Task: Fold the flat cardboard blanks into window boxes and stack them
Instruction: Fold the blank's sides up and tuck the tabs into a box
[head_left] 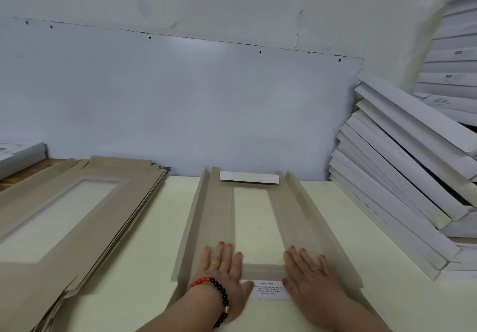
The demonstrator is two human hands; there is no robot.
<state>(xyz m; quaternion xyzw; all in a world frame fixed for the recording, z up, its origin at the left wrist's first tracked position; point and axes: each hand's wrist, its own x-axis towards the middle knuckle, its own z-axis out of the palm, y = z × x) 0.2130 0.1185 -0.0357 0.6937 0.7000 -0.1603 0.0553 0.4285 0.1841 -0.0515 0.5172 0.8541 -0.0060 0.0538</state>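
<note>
Pressing flat-fingered, my left hand (224,267) and right hand (311,272) pin the brown cardboard window blank (222,218) on the cream table (335,218) — side flaps raised, between the flat blank pile (85,202) and white box stack (402,176).

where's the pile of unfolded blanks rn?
Head view: the stack of flat blanks lies on the table's left side, just left of the blank being folded under both hands.

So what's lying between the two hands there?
In the head view, between left hand and right hand: the brown cardboard blank's window edge strip and a white printed label.
</note>
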